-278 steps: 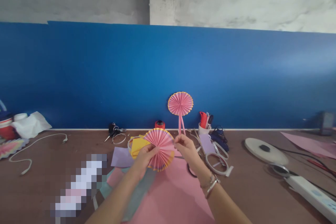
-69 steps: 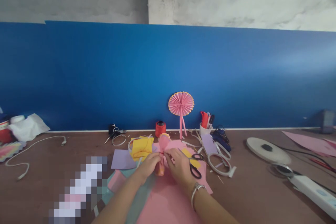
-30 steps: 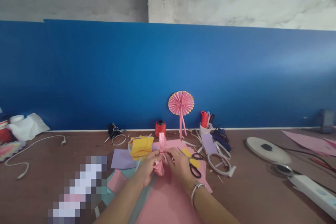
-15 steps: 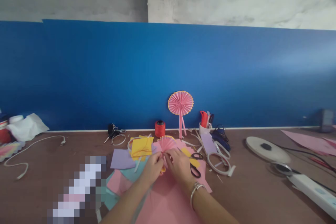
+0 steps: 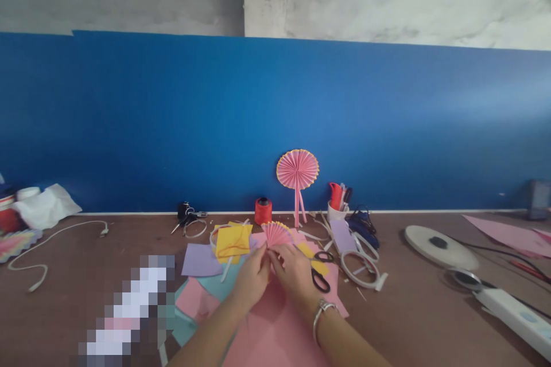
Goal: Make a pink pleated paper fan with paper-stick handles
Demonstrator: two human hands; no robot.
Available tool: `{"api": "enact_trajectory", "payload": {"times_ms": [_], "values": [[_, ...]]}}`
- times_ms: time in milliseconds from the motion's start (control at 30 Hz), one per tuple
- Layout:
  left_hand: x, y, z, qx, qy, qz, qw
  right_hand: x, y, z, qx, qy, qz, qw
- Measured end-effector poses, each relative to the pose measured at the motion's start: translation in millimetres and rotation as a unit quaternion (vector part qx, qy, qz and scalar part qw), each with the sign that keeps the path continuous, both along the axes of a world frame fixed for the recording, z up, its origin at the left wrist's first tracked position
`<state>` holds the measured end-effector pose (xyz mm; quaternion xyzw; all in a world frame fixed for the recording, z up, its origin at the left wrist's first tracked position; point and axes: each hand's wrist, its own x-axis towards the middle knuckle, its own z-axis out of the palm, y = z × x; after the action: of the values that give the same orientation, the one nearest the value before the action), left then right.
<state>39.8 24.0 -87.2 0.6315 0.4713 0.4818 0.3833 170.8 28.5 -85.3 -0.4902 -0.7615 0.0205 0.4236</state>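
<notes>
A small pink pleated paper fan (image 5: 276, 233) with a yellow edge spreads upward from between my fingers. My left hand (image 5: 253, 279) pinches its base from the left, and my right hand (image 5: 293, 273), a bracelet on the wrist, pinches it from the right. Both hands hover over a large pink paper sheet (image 5: 275, 332). A finished pink fan on a stick (image 5: 297, 171) leans against the blue wall behind.
Black scissors (image 5: 319, 271) lie just right of my hands. Yellow paper (image 5: 232, 239), purple paper (image 5: 200, 260), a red thread spool (image 5: 263, 210), white rings (image 5: 361, 266), a pen cup (image 5: 337, 205), a white disc (image 5: 438, 246), a power strip (image 5: 514, 316) and a cable (image 5: 51, 238) lie around the brown table.
A second ago the pleated paper was a folded strip held upright; its top half has now spread into a fan above my fingers. Both hands stayed in place.
</notes>
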Motion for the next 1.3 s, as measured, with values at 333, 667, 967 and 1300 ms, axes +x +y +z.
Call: {"api": "enact_trajectory", "payload": {"times_ms": [333, 667, 967, 1300], "values": [[0, -2, 15.9, -0.095, -0.168, -0.046, 0.980, 2, 1, -1.3, -0.030, 0.014, -0.002, 0.999], [-4, -3, 17.6, -0.125, -0.113, -0.035, 0.985, 4, 3, -2.2, 0.001, -0.055, -0.013, 0.998], [-3, 0, 12.7, -0.072, -0.061, 0.055, 0.994, 3, 4, -5.1, -0.011, -0.034, -0.040, 0.999], [0, 0, 8.4, -0.019, -0.032, 0.068, 0.997, 0, -3, 4.8, 0.001, -0.015, 0.002, 1.000]]}}
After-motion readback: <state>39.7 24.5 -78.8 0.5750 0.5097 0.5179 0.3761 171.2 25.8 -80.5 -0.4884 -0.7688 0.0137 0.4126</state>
